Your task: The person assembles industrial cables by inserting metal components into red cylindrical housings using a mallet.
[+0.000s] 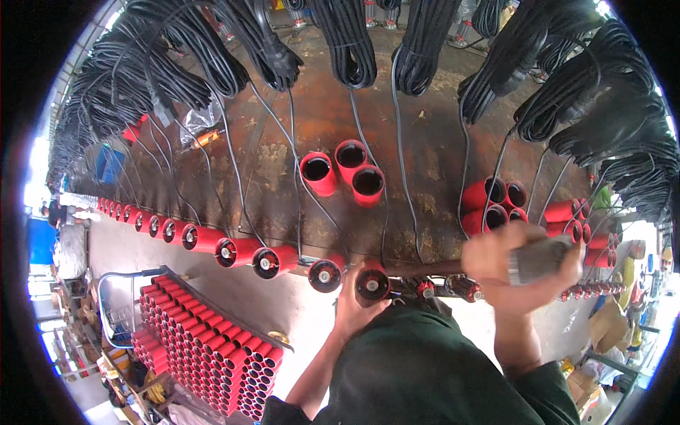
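My left hand (358,306) grips a red cylinder (372,281) at the near edge of a rusty brown workbench (425,156); its round dark end with a metal centre faces me. My right hand (520,273) is blurred and closed around a grey metal tool (542,258), held just right of that cylinder, above small red-capped parts (453,287). A row of like red cylinders (234,249) with black cables lines the bench edge to the left.
Three empty red tubes (345,172) stand mid-bench, and more red tubes (496,202) lie at right. Coiled black cables (347,42) hang along the far side. A cart of stacked red tubes (205,340) sits lower left. Cardboard boxes (602,326) lie lower right.
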Demonstrator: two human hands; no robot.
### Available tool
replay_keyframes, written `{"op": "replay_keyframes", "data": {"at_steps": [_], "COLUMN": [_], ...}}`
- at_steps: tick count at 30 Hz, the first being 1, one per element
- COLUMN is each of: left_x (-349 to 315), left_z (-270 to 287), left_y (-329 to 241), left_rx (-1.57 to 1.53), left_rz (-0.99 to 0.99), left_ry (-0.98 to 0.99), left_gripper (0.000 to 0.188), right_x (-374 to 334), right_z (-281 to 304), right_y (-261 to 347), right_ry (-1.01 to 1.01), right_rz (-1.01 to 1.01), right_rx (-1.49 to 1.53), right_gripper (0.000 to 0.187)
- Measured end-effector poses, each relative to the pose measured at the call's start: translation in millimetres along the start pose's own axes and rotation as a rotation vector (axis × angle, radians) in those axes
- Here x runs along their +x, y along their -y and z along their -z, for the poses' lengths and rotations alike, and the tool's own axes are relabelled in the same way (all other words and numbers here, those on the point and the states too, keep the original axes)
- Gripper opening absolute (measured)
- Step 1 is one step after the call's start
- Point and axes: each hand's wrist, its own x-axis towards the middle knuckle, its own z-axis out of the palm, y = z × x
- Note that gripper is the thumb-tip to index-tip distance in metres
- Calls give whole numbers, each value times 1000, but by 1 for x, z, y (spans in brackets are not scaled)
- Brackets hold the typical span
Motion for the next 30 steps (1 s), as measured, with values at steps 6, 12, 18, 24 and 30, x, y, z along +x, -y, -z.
{"op": "replay_keyframes", "data": {"at_steps": [6,12,18,24,30], "left_x": [23,25,37,171,271], "left_z": [-1,-4,10,81,69], "left_y": [-13,-13,-46,-53,6], "left_rx": [-4,49,360,772,1005], "left_rz": [-80,-60,-241,-403,221], "left_ry": [1,30,180,-51,-240], "left_gripper": [56,51,42,58,81], "right_x": [-34,-62,-71,-98,-111], "right_z": [47,62,71,71,75], "right_y": [43,45,54,77,75], "right_ry": [-44,-201,-163,-281,-238], "right_rz": [112,130,220,289,323], "right_rx": [-14,33,31,106,53], "right_gripper": [73,71,68,72,69]}}
